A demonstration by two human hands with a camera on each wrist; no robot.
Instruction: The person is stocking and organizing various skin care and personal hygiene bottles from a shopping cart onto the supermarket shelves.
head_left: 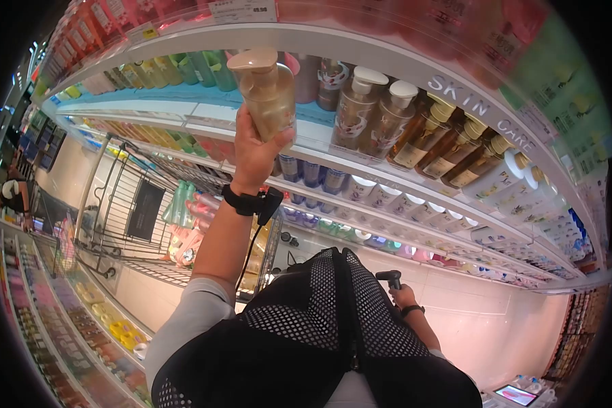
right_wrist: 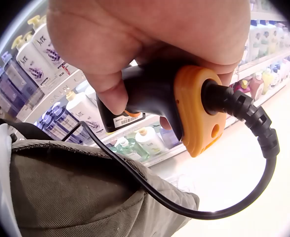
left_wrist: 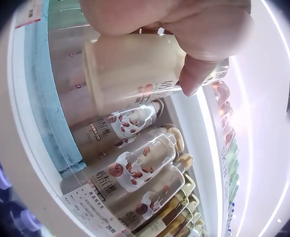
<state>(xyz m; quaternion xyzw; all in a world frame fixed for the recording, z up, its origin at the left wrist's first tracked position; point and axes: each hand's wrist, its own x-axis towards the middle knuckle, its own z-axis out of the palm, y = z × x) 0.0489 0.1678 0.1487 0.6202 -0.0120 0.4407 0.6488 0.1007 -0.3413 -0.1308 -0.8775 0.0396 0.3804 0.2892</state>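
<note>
Left hand [head_left: 254,158] clamps round the beige pump bottle [head_left: 268,95] at the front of the blue-lined shelf [head_left: 156,102]; right hand [head_left: 403,296] grips a corded barcode scanner [right_wrist: 196,111]. A sideways swing could topple bottles [head_left: 353,112] standing there.

The bare liner [head_left: 183,96] left of the bottle [head_left: 272,102] gave a hand room below the upper shelf [head_left: 306,37]; pump bottles [head_left: 355,112] blocked the right. The cart [head_left: 144,209] stood below the left hand [head_left: 257,155]; floor [head_left: 496,313] lay open beside the right hand [head_left: 404,296].
</note>
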